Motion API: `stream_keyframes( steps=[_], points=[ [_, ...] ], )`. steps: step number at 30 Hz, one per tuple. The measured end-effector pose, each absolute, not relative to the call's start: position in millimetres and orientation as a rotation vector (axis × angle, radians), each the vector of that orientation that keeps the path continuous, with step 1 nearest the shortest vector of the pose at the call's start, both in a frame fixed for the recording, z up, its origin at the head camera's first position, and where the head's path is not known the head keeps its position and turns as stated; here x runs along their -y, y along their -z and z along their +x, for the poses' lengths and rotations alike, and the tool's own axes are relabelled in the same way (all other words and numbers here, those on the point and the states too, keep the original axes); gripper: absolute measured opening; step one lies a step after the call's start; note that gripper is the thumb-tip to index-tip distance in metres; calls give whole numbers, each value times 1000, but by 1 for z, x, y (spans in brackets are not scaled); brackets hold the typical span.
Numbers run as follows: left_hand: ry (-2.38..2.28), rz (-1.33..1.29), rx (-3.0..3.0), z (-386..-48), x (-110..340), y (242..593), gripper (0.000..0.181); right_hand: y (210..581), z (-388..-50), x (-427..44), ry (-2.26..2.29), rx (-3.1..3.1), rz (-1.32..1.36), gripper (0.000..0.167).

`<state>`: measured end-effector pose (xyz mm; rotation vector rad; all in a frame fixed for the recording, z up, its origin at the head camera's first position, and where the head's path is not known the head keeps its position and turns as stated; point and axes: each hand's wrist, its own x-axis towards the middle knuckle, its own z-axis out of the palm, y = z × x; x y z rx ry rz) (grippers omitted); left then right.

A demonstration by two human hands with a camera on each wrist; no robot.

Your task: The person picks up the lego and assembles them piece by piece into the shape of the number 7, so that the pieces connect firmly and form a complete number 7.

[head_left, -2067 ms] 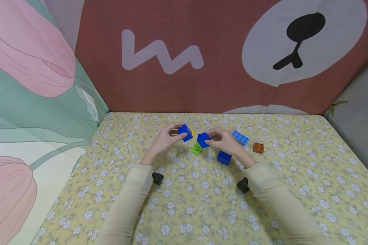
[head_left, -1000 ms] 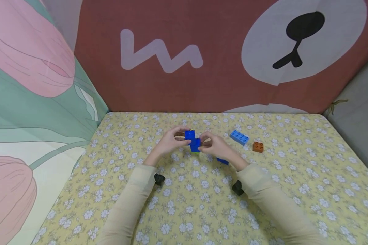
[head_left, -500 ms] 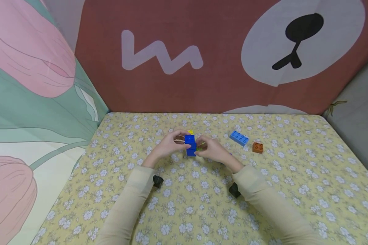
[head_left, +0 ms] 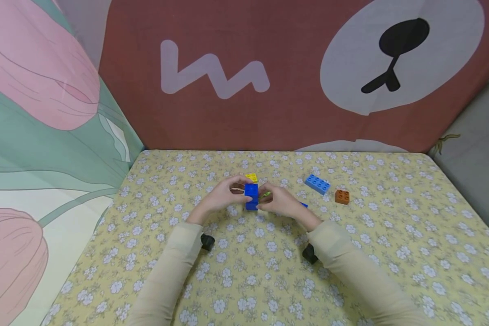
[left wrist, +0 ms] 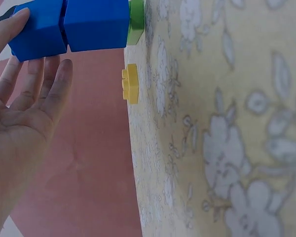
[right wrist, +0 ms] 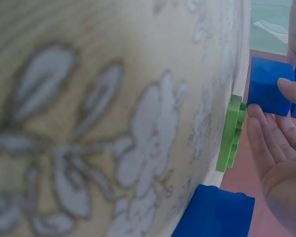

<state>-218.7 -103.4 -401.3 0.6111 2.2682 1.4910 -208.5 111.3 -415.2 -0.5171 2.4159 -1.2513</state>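
Two dark blue blocks stand one above the other between the hands. My left hand (head_left: 223, 194) pinches the upper blue block (head_left: 251, 190), its thumb on the near side in the left wrist view. The right hand (head_left: 280, 200) holds the lower blue block (right wrist: 270, 86) between thumb and fingers. A thin gap shows between the two blocks (left wrist: 96, 24) in the left wrist view. Behind the right fingers lies a green brick (right wrist: 230, 133), mostly hidden in the head view. A yellow brick (head_left: 251, 177) lies just beyond the left fingertips.
Another dark blue block (right wrist: 214, 215) lies on the flowered cloth (head_left: 244, 290), largely covered by the right wrist in the head view. Farther right are a light blue brick (head_left: 318, 184) and an orange-brown brick (head_left: 342, 196). A brown-red printed backdrop (head_left: 228, 122) rises behind.
The two blue blocks, apart at first, have come together into an upright column. Both hands have moved slightly lower and nearer, and the yellow brick shows more.
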Motion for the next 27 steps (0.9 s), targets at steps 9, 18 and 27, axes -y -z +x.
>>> stream_keyframes(
  steps=[9, 18, 27],
  points=[
    [-1419, 643, -2285, -218, 105, 403, 40, 414, -205, -110, 1227, -2385, -541, 34],
    [-1395, 565, -2312, -220, 98, 405, 43, 417, -209, -112, 1126, -2499, -481, 36],
    [-1369, 538, -2361, -223, 93, 409, 45, 416, -211, -115, 1108, -2541, -498, 42]
  ],
)
